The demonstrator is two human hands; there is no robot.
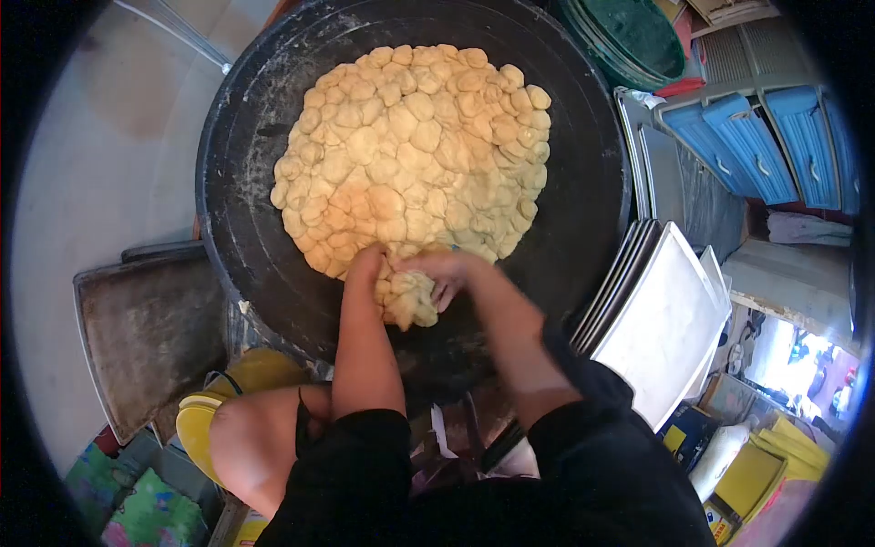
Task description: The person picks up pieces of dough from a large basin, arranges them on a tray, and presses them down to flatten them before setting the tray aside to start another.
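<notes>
A wide heap of pale, rounded dough lumps point(401, 155) lies pressed together in a large round black tub point(246, 164). At the heap's near edge, a smaller clump of dough point(407, 299) sits between my hands. My left hand point(367, 263) is against the left side of this clump, its fingers mostly hidden by the dough. My right hand point(444, 273) curves over the clump's right side, thumb and fingers bent round it.
Flat trays point(652, 310) lean in a stack right of the tub, and a dark tray point(155, 333) stands at the left. Green basins point(629, 41) and blue drawers point(752, 150) are at the upper right. A yellow container point(205, 428) is beside my knee.
</notes>
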